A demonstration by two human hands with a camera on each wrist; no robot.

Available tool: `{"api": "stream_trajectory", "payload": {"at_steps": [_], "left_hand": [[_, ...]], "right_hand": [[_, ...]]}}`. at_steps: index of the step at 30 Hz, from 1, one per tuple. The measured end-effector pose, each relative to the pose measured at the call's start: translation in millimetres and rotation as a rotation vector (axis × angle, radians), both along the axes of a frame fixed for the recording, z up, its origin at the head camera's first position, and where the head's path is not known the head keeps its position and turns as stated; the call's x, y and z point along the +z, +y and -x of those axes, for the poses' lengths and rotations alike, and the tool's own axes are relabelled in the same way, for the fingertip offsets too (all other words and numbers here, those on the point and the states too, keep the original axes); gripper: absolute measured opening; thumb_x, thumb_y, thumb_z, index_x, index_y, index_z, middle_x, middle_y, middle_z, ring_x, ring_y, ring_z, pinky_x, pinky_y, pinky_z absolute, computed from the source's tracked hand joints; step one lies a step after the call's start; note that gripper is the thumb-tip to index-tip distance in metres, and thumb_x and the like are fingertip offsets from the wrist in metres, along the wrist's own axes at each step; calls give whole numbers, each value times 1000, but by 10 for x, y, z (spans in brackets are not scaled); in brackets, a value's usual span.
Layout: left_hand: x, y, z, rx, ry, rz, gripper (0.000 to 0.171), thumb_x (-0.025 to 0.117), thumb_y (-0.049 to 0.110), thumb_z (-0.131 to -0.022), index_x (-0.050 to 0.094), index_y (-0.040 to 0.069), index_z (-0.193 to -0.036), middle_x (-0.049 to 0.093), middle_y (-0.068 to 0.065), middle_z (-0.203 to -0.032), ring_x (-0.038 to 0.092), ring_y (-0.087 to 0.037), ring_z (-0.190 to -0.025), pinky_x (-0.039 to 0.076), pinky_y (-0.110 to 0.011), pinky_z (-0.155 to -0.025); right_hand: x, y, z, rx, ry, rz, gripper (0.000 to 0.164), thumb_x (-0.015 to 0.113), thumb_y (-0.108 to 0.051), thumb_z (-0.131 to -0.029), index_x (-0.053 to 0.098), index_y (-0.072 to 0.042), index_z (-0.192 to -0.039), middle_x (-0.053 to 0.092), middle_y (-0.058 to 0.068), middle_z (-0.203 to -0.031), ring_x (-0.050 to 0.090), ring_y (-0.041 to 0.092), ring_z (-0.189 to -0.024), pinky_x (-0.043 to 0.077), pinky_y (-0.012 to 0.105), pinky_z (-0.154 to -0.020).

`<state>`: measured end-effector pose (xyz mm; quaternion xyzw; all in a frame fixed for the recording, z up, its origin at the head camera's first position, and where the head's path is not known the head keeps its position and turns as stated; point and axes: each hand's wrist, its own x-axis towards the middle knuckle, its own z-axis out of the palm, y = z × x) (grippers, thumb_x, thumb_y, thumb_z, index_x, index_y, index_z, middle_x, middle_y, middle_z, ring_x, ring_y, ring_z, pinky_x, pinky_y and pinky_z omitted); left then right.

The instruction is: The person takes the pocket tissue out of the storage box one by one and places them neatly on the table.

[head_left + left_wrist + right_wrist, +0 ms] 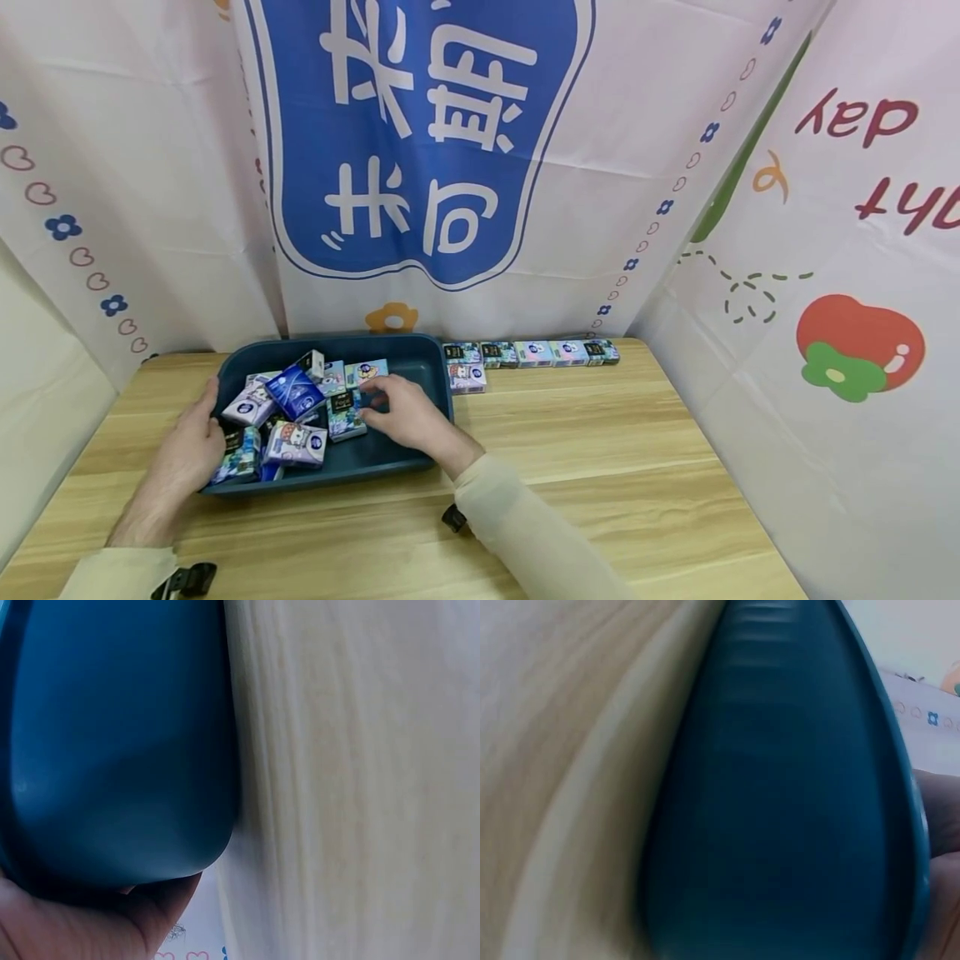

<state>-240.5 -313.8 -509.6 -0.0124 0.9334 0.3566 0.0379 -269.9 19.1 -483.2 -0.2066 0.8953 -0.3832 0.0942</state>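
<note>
A dark teal plastic bin (pixel 390 462) stands on the table with several small tissue packs in it. My left hand (pixel 191 442) grips the bin's left end; the left wrist view shows that hand (pixel 97 922) bent round the bin's rounded end. Inside the bin, my right hand (pixel 405 412) reaches over from the right, thumb and forefinger apart, right beside a black floral tissue pack (pixel 345 417). Whether its fingertips touch that pack I cannot tell. A blue tissue pack (pixel 295 393) lies on top of the heap, and a white-and-purple tissue pack (pixel 297 443) lies in front.
Right of the bin, several tissue packs (pixel 534 354) form a row along the table's back edge, with a white-and-pink pack (pixel 468 378) before its left end. Wooden table (pixel 600 467) extends to the right and front. Printed cloth (pixel 637 100) hangs behind and at the sides.
</note>
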Motion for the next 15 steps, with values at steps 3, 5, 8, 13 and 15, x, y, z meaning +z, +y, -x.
{"api": "stream_trajectory", "payload": {"at_steps": [3, 5, 8, 13, 15], "left_hand": [[-8, -7, -1, -3, -1, 8, 65, 17, 12, -110, -16, 9, -165, -1, -43, -167, 7, -68, -152, 13, -82, -121], [-3, -6, -1, -7, -2, 18, 65, 18, 12, -110, -17, 8, -165, -1, -43, -167, 8, -68, -152, 13, -82, -121], [-1, -2, 1, -20, 10, 37, 66, 19, 11, -109, -17, 7, -164, 1, -44, -166, 10, -68, -151, 15, -82, -120], [-4, 1, 0, -28, 26, 48, 67, 20, 9, -108, -16, 6, -164, 3, -45, -165, 13, -69, -150, 17, -82, -120], [-7, 0, 1, -30, 26, 45, 67, 20, 9, -108, -17, 6, -164, 3, -45, -165, 13, -69, -149, 16, -81, -120]], "right_hand": [[-67, -74, 5, 17, 4, -52, 44, 69, -32, -103, 63, -20, -145, 64, -3, -147, 70, 13, -122, 60, 18, -93], [-99, -115, 5, 24, 22, -97, 45, 69, -32, -103, 63, -22, -146, 63, -4, -149, 69, 12, -122, 59, 19, -94], [-135, -179, 12, 43, 82, -185, 46, 69, -33, -103, 61, -25, -148, 61, -7, -153, 65, 12, -130, 58, 23, -104], [-133, -284, 12, 62, 168, -326, 47, 67, -36, -103, 61, -30, -149, 62, -7, -151, 55, 13, -142, 51, 29, -117], [-125, -323, 7, 59, 182, -362, 45, 68, -38, -103, 62, -31, -147, 62, -5, -150, 57, 13, -139, 53, 28, -115]]}}
